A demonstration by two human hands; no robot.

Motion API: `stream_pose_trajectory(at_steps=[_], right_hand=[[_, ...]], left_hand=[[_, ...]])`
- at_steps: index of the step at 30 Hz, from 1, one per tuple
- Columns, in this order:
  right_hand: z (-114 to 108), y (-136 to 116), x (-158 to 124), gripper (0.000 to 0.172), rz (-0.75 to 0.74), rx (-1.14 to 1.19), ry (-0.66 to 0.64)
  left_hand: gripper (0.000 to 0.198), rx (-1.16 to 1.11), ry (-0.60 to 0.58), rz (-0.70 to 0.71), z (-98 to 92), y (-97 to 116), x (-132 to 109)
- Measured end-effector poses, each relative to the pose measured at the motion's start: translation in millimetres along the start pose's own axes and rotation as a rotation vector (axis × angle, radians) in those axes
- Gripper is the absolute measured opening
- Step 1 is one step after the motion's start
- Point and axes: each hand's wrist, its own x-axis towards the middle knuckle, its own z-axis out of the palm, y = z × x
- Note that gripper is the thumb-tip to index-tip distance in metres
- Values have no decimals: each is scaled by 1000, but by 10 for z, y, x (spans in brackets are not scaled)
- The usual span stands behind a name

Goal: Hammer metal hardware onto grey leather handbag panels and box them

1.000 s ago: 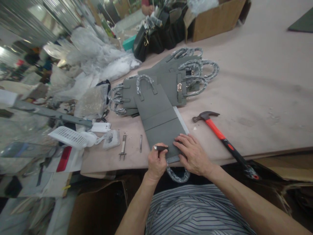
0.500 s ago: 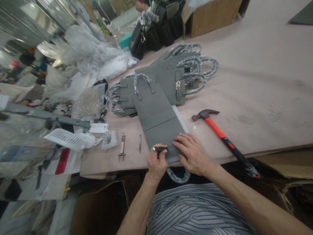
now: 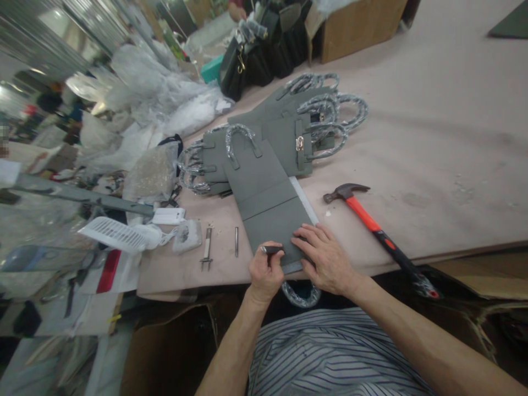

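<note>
Grey panel [image 3: 264, 190] with a tool [image 3: 271, 249] at its near end, the tip hard to read

The panel lies on the table [image 3: 416, 143], its far end over a pile [image 3: 282, 137] of grey pieces, which overlap so much that they cannot be counted. Near the panel's near left corner, the left hand [image 3: 265, 272] grasps the dark tool between thumb and curled fingers. Those fingers hide part of it, and whether its tip touches the panel cannot be told.

The right hand [image 3: 325, 261] rests palm down on the panel's near right side, fingers spread and loose; a dark patch beside the fingertips could be shadow. A pale sheet [image 3: 306, 202] shows only as a strip along the panel's right edge, the rest covered. Off the panel's near end hangs a plastic-wrapped handle [image 3: 297, 301], its ends out of sight.

To the panel's right is a hammer [image 3: 363, 214], whole in view. Left of the panel lie a thin rod [image 3: 236, 242] and a pronged tool [image 3: 207, 250]; farther left, a white fan [image 3: 119, 234] blurs into heaped plastic.

Well beyond the panel, black bags [image 3: 258, 63] run together darkly, a carton [image 3: 358, 30] is cut off at the top, and a co-worker's hand [image 3: 238, 11] is a mere smudge.
</note>
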Motion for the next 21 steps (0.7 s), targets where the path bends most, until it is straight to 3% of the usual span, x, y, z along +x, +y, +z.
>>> stream_pose_trajectory(at_steps=[21], right_hand=[[-25,-6,9,48,-1,21,-6]], left_hand=[[10,52,33,174,-40,-6,15]])
